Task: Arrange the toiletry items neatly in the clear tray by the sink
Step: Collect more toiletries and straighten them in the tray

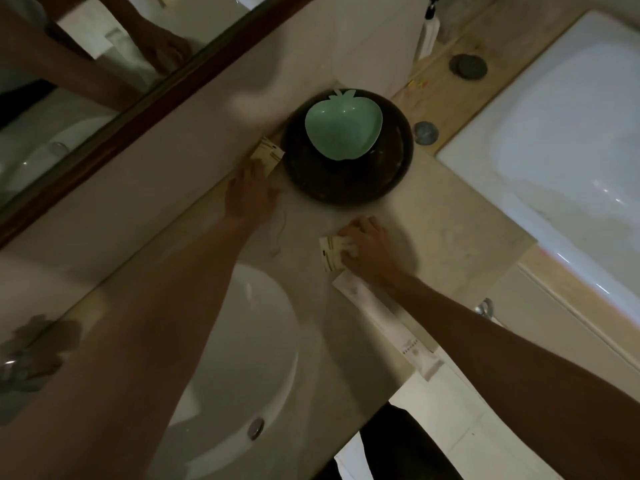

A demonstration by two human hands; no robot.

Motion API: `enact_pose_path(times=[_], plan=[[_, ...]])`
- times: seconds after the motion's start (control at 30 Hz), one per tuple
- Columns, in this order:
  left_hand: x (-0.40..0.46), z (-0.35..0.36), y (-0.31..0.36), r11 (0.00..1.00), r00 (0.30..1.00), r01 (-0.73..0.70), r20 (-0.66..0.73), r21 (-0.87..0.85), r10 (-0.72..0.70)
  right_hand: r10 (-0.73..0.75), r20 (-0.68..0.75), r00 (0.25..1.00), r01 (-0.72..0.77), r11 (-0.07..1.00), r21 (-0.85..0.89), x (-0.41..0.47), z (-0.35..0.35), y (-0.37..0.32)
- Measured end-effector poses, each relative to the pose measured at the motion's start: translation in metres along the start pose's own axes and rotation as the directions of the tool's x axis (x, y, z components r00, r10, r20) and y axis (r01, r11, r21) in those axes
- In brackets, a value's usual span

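A green apple-shaped dish (343,128) sits inside a dark round tray (349,183) at the back of the counter. My left hand (251,194) rests flat on a small cream toiletry packet (265,152) just left of the dark tray. On the counter in front of the tray, my right hand (369,249) closes on a second cream packet (330,254). A long white sachet (374,317) lies under my right forearm near the counter's front edge. A thin white item (277,233) lies between my hands; what it is I cannot tell.
A white sink basin (242,358) with a drain is set in the counter at lower left. A mirror with a dark wooden frame (138,109) runs along the left. A white bathtub (561,150) is at right, with a pump bottle (427,32) beyond.
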State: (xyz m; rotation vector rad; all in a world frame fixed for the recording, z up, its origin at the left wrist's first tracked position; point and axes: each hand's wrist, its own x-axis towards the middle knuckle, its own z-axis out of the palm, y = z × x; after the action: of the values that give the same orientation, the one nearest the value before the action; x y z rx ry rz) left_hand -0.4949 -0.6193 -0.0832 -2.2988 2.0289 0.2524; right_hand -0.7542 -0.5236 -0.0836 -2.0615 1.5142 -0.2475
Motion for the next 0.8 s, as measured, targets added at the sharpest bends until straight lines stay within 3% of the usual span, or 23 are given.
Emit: enact_pose_path(times=[0.07,0.2,0.3,0.43,0.53,0.67,0.73,0.8], plan=[[-0.005,0.009,-0.002,0.999,1.000,-0.002,-0.010,-0.052,0.002,-0.034,0.002,0.999,0.034,0.999,0.024,0.012,0.003,-0.003],[-0.047,0.013,0.001,0.989,0.979,-0.104,-0.184,-0.106,0.083,-0.035,0.018,0.999,0.035,0.999,0.013,0.024,0.005,-0.006],[-0.084,0.017,0.007,0.977,0.956,-0.199,-0.236,-0.076,0.176,-0.027,0.026,0.999,0.028,1.000,-0.009,0.022,0.003,-0.004],[-0.126,0.028,0.013,0.916,0.885,-0.402,-0.264,-0.014,0.384,-0.007,0.059,0.998,0.011,0.998,-0.064,0.018,-0.005,-0.001],[-0.141,0.031,0.019,0.876,0.842,-0.480,-0.306,-0.047,0.445,-0.070,0.013,0.997,0.071,0.990,-0.125,0.008,-0.011,0.000],[-0.141,0.016,0.036,0.838,0.865,-0.474,-0.321,-0.269,0.386,-0.223,0.039,0.974,0.226,0.961,-0.162,0.008,-0.012,-0.010],[-0.137,0.006,0.041,0.835,0.904,-0.408,-0.292,-0.370,0.312,-0.159,0.045,0.986,0.163,0.983,-0.088,0.014,-0.011,-0.017],[-0.131,0.001,0.040,0.836,0.941,-0.324,-0.243,-0.443,0.236,-0.007,0.046,0.999,0.003,0.996,0.092,0.019,-0.006,-0.023]])
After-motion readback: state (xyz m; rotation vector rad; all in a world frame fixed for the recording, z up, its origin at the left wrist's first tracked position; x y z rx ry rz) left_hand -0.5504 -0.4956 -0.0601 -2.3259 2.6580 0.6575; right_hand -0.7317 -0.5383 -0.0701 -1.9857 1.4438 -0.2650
